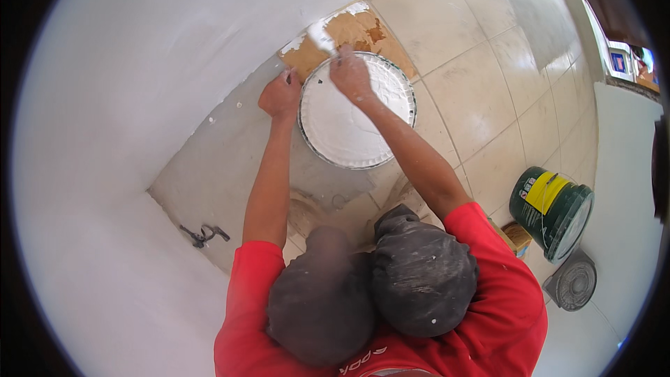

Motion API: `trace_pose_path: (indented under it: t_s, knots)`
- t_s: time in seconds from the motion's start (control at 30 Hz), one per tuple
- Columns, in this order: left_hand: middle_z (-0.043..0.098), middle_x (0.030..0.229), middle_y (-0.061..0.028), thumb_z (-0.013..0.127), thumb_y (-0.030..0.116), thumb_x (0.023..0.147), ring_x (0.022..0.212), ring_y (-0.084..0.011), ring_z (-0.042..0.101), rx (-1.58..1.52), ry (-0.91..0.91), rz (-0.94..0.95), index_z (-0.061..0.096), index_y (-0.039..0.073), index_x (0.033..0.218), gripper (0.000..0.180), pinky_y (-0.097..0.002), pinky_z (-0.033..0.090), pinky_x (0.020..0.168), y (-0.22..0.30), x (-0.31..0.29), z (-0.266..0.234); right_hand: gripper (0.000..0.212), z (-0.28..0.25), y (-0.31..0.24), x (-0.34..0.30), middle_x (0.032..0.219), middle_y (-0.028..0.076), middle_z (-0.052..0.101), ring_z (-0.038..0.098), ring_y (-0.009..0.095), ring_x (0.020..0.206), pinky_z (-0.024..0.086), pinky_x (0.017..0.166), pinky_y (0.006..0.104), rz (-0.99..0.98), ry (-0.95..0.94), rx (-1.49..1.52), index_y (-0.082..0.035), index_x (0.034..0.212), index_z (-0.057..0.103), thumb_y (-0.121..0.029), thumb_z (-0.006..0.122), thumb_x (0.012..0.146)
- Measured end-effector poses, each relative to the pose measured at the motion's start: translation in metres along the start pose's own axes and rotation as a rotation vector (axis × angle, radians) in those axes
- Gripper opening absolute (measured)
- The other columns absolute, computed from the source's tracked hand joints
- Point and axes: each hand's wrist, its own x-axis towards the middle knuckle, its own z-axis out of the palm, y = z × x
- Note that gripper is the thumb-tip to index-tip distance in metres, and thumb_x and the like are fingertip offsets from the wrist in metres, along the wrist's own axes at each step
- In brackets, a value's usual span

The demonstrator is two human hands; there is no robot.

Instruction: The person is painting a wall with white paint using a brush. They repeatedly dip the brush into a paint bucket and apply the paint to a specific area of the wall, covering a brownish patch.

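Observation:
In front of my crouched knees stands a round container (307, 136) with a dark, notched rim, its top filled with a smooth white paste-like surface (363, 122). My left hand (280, 94) is closed beside the container's left rim; what its fingers hold, if anything, is hidden. Reaching over the white surface, my right hand (350, 77) has its fingers curled together near the far rim. Just beyond those fingers is a blurred white patch (321, 35); I cannot tell whether it is a tool or paste.
Brown cardboard (356, 31) with white smears lies behind the container, against the white wall (139, 56). A dark green bucket (548, 206) with a yellow label stands at right, near a grey round-patterned piece (574, 283). A black object (204, 235) lies at left on the tiled floor (467, 98).

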Motion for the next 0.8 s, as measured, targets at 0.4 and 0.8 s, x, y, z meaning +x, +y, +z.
trace_pose_path:
  t_s: [0.4,0.8]
  knots:
    - [0.076,0.090,-0.0115,0.056,0.048,0.097,0.083,-0.0323,0.074,0.050,-0.047,-0.024,0.078,0.025,0.113,0.035,-0.0457,0.056,0.069,0.005,0.001,-0.009,0.024,-0.049,0.021,0.032,0.082,0.031,0.067,0.067,0.051,0.079,0.054,0.072,0.0593,0.011,0.162,-0.035,0.001,0.096,0.057,-0.022,0.061,0.091]
    - [0.076,0.085,-0.0035,0.064,0.038,0.094,0.077,-0.0249,0.071,0.090,0.043,0.239,0.078,0.027,0.108,0.023,-0.0416,0.054,0.063,-0.005,0.001,-0.002,0.023,-0.056,0.019,0.016,0.084,0.029,0.069,0.068,0.049,0.082,0.054,0.073,0.0587,0.037,0.135,-0.126,-0.003,0.104,0.054,-0.023,0.060,0.092]
